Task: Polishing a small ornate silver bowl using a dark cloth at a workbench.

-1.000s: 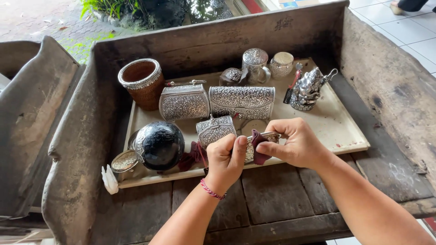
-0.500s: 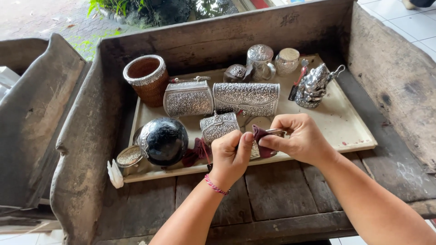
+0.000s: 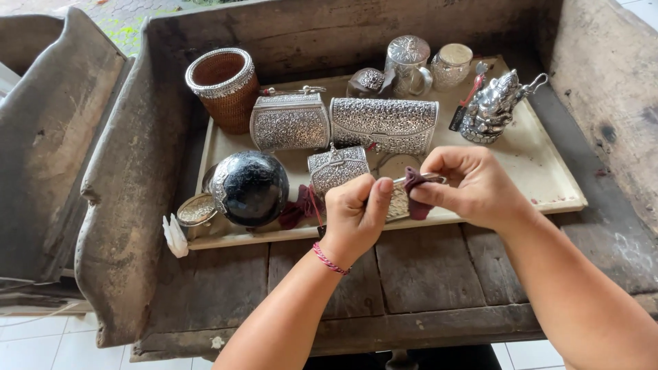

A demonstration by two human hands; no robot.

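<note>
Fingers (image 3: 384, 195) of both hands pinch a small silver piece (image 3: 397, 200) with maroon cloth (image 3: 413, 183) above the tray (image 3: 548, 185); a slip (thin grip) could drop it.

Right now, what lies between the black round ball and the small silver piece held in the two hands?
In the head view, a dark red cloth lies on the tray between the black ball and the held silver piece.

Weathered wooden bench (image 3: 425, 274) sitting in soft daylight; white floor tiles (image 3: 41, 342) showing below, mossy paving (image 3: 130, 14) lying beyond.
</note>
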